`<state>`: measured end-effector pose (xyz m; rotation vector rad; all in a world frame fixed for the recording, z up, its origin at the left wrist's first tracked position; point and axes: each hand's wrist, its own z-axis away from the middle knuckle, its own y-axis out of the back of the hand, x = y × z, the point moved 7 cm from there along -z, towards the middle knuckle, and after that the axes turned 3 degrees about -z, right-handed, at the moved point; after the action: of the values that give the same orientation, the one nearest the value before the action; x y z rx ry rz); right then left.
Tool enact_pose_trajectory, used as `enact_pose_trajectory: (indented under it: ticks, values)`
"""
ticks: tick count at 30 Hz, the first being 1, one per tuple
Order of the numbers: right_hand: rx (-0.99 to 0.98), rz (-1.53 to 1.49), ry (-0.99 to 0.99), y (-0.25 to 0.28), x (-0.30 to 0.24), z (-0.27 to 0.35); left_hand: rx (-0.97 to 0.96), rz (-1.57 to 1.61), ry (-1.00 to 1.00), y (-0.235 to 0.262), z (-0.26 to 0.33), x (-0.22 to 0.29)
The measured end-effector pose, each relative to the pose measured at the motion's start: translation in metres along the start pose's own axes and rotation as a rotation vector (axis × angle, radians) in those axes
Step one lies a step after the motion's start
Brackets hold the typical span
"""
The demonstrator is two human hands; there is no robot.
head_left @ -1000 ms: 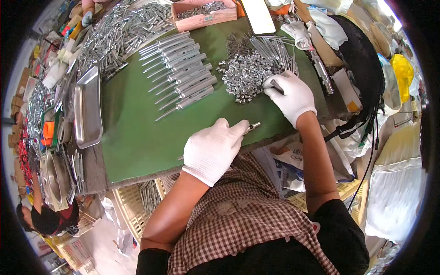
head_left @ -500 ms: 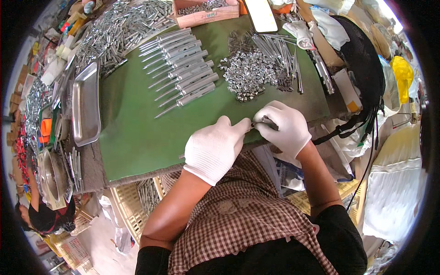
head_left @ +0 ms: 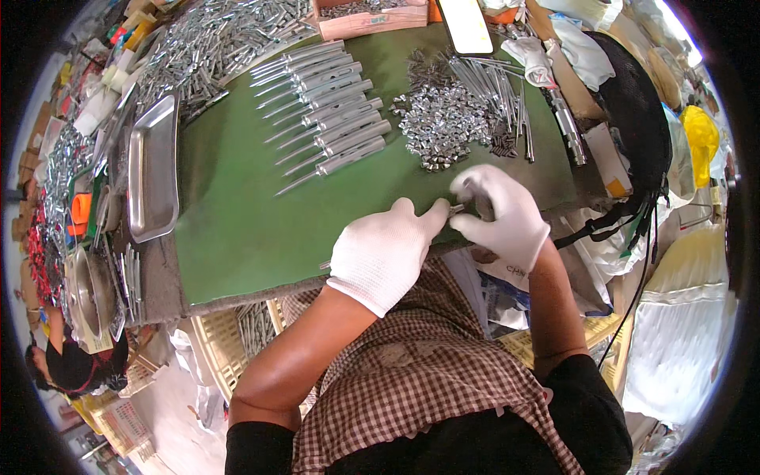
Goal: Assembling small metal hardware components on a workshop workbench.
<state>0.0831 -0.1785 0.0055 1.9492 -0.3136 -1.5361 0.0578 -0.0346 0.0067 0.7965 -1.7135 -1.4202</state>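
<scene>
Both gloved hands are meeting at the near edge of the green bench. The left hand is gripping a thin metal rod, and the right hand is pinching its tip. A pile of small clips is sitting just beyond, next to a row of finished tools.

Green surface. Steel tray at 9 o'clock edge. Row of finished metal tools at 12. Pile of small metal bits and thin rods toward 1. Cardboard box at top. Yellow crate below the surface, 7 o'clock.
</scene>
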Motion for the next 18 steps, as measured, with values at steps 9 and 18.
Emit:
enact_pose_trajectory:
  ticks: [9,18]
  values:
    - [0.064,-1.716,0.078,-0.029,0.015,-0.028,-0.012,-0.016,-0.018,0.001,-0.002,0.005]
    - [0.446,-1.120,0.083,-0.018,0.013,-0.008,0.012,-0.172,-0.083,0.004,-0.015,0.021]
